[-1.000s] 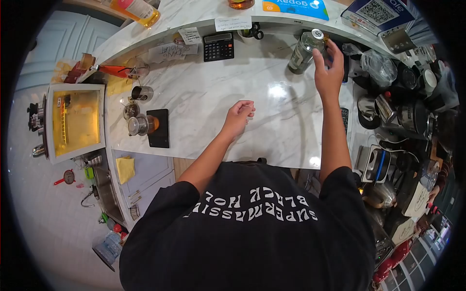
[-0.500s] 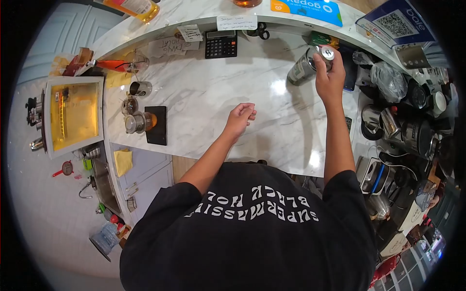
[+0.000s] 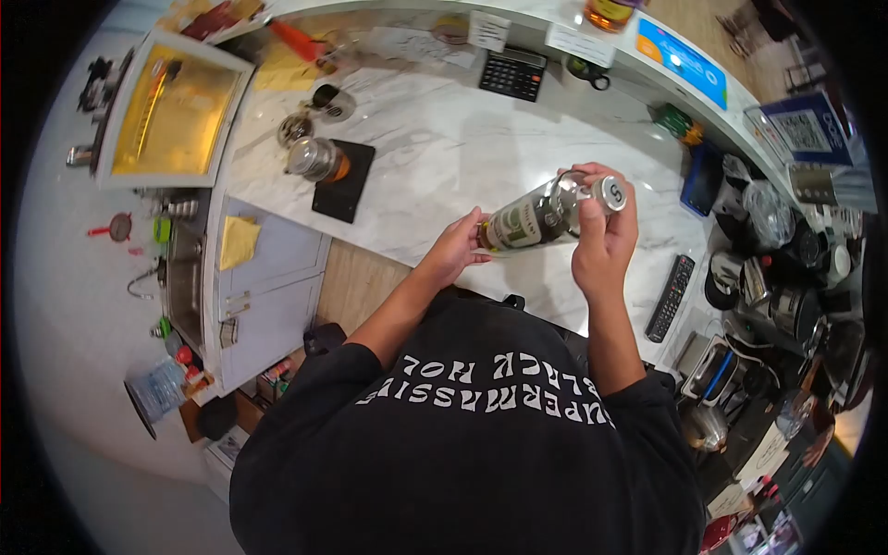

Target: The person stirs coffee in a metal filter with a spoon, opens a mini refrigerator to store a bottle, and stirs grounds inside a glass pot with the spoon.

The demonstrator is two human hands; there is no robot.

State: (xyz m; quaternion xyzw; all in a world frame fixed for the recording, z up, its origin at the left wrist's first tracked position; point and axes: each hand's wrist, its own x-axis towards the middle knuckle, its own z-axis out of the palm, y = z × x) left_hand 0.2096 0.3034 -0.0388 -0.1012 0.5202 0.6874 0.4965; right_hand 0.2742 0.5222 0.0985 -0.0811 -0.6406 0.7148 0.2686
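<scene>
Glass bottle (image 3: 523,225) tilted on my feed, right hand (image 3: 603,242) gripping its capped end, left hand (image 3: 453,250) gripping its base, remote control (image 3: 671,298) right of bottle.

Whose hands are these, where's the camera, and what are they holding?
There's no robot here, just a person working bare-handed. The camera is worn on their head and looks forward and down, so their black shirt shows too. The right hand holds a bottle near its silver cap, and the left hand holds the other end. The bottle is tilted above a marble-patterned counter. On it lie a calculator, a remote control and a flat black slab with a container on top.
</scene>
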